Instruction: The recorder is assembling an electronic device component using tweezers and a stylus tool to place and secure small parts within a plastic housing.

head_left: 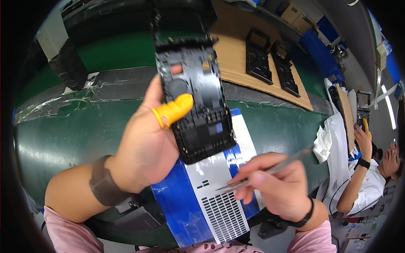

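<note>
My left hand (145,145) holds up a black plastic housing part (196,105), its inner side with ribs and small metal contacts facing me. A yellow finger cot covers the thumb (175,110), which presses on the part's left edge. My right hand (276,187) grips metal tweezers (261,175) whose tip points left over a white sheet (217,189) carrying rows of small dark rectangular stickers. The sheet lies on a blue pad (177,206) at the bench's near edge. Both wrists wear dark bands.
A green conveyor belt (76,130) runs across in front of me. Two more black housing parts (270,61) lie on brown cardboard (234,46) at the far side. Another person (371,168) sits at the right beside white papers (333,139).
</note>
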Tool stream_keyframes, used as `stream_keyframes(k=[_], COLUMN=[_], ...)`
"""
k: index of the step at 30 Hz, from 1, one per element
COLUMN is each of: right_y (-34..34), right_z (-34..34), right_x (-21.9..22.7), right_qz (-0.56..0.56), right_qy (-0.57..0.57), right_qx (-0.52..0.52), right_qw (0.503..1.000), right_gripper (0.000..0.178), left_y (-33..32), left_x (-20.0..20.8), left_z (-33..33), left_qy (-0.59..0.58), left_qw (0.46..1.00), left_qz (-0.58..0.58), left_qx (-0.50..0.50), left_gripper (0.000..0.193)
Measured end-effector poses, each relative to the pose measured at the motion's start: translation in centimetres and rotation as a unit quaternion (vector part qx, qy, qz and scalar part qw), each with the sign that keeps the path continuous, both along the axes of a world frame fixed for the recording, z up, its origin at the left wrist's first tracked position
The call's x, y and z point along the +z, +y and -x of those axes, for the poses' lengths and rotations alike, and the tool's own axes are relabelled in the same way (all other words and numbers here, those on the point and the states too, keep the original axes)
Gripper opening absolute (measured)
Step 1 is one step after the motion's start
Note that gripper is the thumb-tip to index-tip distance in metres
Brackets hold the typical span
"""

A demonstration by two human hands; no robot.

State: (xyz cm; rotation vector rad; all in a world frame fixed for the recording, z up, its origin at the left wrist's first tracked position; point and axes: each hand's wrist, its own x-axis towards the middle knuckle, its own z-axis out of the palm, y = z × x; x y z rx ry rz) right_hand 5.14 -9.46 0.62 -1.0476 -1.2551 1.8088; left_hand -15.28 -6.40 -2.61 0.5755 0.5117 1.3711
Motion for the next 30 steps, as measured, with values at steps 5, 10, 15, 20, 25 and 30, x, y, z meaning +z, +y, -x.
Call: stream_keyframes(k=[5, 10, 15, 20, 25, 30], right_y=[0.0, 0.0, 0.1, 0.4, 2.5, 4.6], right_z=[0.4, 0.5, 0.9, 0.3, 0.1, 0.9], right_x=[-4.0, -4.6, -4.4, -3.6, 1.3, -1.0], right_qz=[-0.041, -0.055, -0.058, -0.021, -0.157, -0.221], right_qy=[-0.052, -0.049, -0.033, -0.016, 0.061, 0.105], right_qx=[-0.026, -0.039, -0.043, -0.033, -0.015, -0.073], right_qw=[0.997, 0.996, 0.997, 0.999, 0.986, 0.967], right_gripper=[0.016, 0.014, 0.014, 0.015, 0.023, 0.023], left_y=[-0.9, -0.8, -0.6, -0.3, -0.9, -0.4], left_x=[-1.2, -1.7, -1.4, -1.3, -1.5, -1.3], left_z=[-1.3, -1.2, -1.1, -1.1, -1.4, -0.9], left_qy=[-0.042, -0.037, -0.058, -0.067, -0.016, -0.015], left_qw=[0.997, 0.998, 0.996, 0.997, 0.996, 0.997], left_qz=[0.069, 0.057, 0.070, 0.024, 0.091, 0.068], left_qx=[-0.005, -0.005, -0.009, -0.032, -0.009, -0.034], left_gripper=[0.038, 0.036, 0.034, 0.031, 0.033, 0.036])
